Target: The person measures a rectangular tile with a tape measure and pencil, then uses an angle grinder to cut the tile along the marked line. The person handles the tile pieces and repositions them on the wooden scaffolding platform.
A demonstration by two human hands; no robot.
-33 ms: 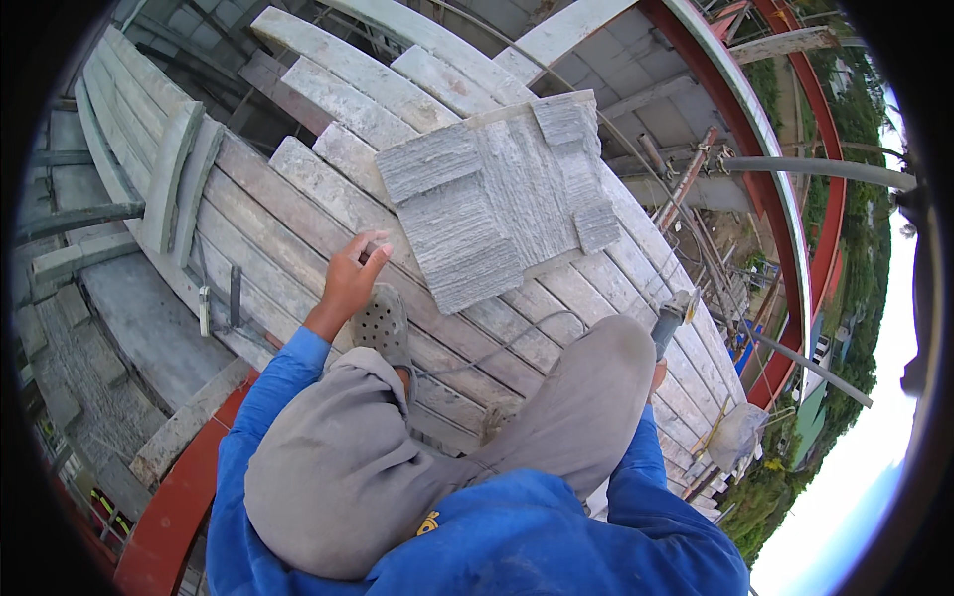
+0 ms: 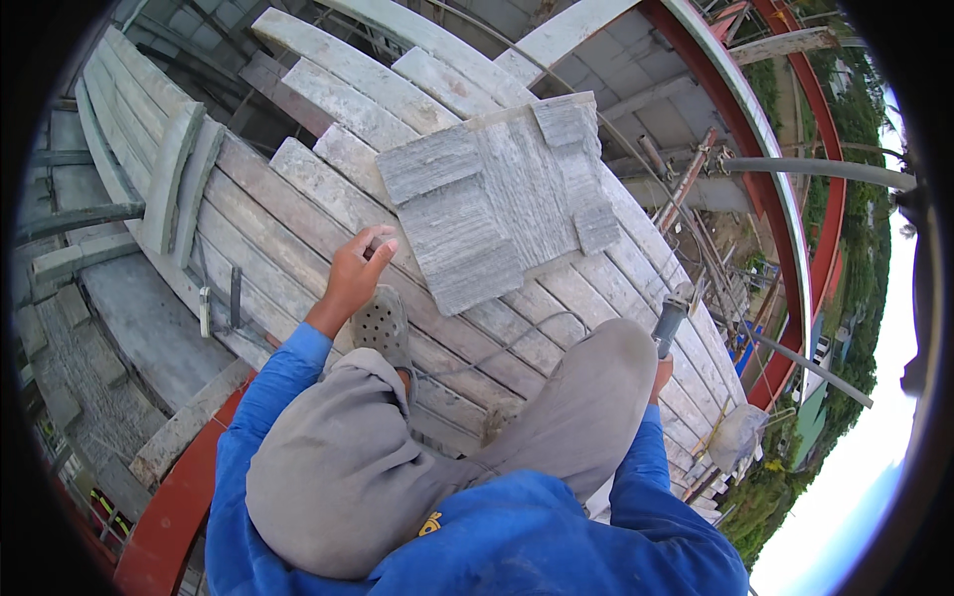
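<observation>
In front of me a grey textured stone panel (image 2: pixel 532 184), with raised rough slabs on its face, lies on the wooden planks (image 2: pixel 288 233). My left hand (image 2: pixel 356 266) hovers just left of its near-left corner, above my clog (image 2: pixel 382 326). Its fingers are loosely curled, the thumb apart from them, and I see nothing in it. On the right, beside my knee, my right hand (image 2: pixel 663 375) is wrapped around the grey body of an angle grinder (image 2: pixel 670 320), head pointing away from me. My knee hides part of this hand.
A thin cable (image 2: pixel 507 346) curves over the planks between my legs. Two short boards (image 2: pixel 177 184) lie crosswise at left. Red curved steel beams (image 2: pixel 770 199) and metal pipes (image 2: pixel 820 171) stand at right, beyond the platform's edge. A plastic bag (image 2: pixel 737 437) sits near that edge.
My right hand has raised the angle grinder slightly and turned its head a little. The fingers of my left hand have shifted slightly. The stone panel stays put.
</observation>
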